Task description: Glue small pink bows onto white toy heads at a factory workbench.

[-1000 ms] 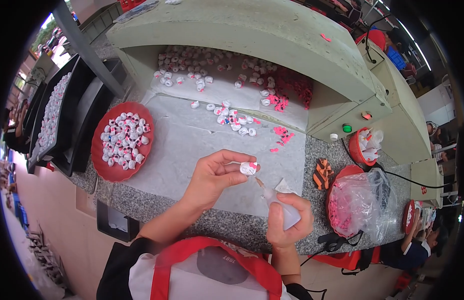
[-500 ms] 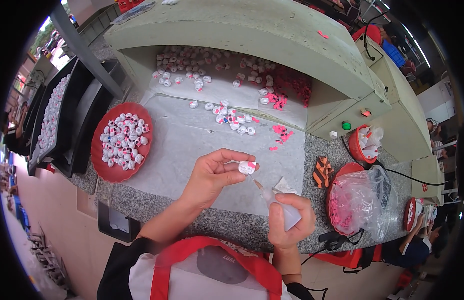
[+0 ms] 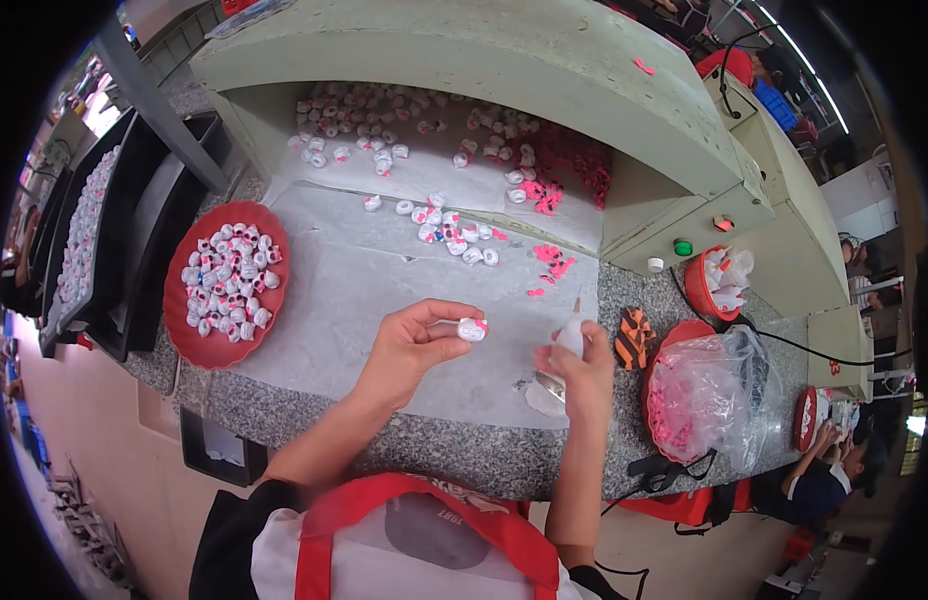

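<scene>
Between the thumb and fingers of my left hand (image 3: 406, 345) is a small white toy head (image 3: 468, 331) with a pink patch at its edge. My right hand (image 3: 587, 378), a little smeared by motion, is closed round a white squeeze bottle (image 3: 569, 338). The bottle's thin nozzle points up and away, apart from the toy head. A crumpled white scrap (image 3: 544, 398) lies just below that hand. Ahead on the white paper sheet (image 3: 344, 300) are a cluster of similar toy heads (image 3: 450, 232) and several loose pink pieces (image 3: 552, 262).
A red dish of white heads (image 3: 179, 325) stands left, beside black trays (image 3: 134, 290). A pale green hooded machine (image 3: 464, 50) covers more pieces at the back. To the right are an orange-and-black striped object (image 3: 634, 338), a plastic bag (image 3: 729, 385) over a dish, and a red cup (image 3: 697, 290).
My right hand has drawn the bottle away from the toy head, and its nozzle has swung from facing the head to pointing up. My left hand still holds the head. The view has shifted slightly.
</scene>
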